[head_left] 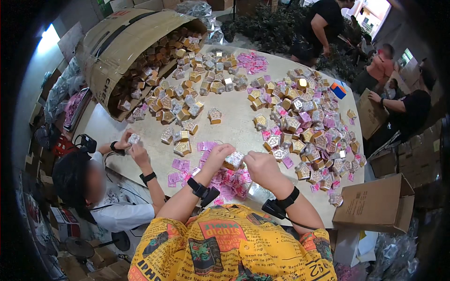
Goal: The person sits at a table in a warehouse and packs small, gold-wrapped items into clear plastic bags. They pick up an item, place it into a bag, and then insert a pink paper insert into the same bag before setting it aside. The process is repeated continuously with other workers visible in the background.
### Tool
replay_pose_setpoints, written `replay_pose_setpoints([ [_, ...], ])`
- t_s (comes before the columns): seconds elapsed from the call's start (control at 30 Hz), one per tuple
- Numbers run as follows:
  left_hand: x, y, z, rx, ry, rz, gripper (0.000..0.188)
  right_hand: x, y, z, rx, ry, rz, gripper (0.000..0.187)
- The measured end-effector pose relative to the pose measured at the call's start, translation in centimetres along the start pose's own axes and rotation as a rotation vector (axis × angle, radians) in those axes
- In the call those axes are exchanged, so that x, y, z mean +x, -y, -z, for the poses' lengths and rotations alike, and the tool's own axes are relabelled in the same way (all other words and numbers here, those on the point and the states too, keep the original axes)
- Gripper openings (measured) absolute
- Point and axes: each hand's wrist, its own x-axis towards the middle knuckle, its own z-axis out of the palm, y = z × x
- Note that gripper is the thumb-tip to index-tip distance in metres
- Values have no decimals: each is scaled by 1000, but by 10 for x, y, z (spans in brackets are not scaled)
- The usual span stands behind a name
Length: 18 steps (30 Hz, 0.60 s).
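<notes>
"At the near edge of the worktop, what's in hand?"

"One clear-wrapped gold box, near a heap of pink cards. Left hand: grip closed on it. Right hand: fingertips at its far edge; cannot tell whether they grasp it."

"Progress?"

"This box partway, I judge. Right-hand pile of pentagonal boxes, pink cards among them: probably done. Left to do, likely: the boxes left of centre, few cards showing, and those filling the tipped carton beyond."

"Anyone alongside?"

"Co-worker on the left, holding a similar wrapped piece."
</notes>
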Motion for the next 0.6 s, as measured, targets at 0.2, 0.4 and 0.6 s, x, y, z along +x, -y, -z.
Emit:
replay_pose_setpoints([
  [0.2,-2,-10,-5,405,-55,-61,20,-5,1,-4,-104,94,19,4],
  [0.4,4,3,0,183,-23,149,28,-11,-4,-16,58,26,-108,5],
  [0.6,-8,-20,9,-94,160,178,33,-10,-11,-11,154,-57,-185,3],
])
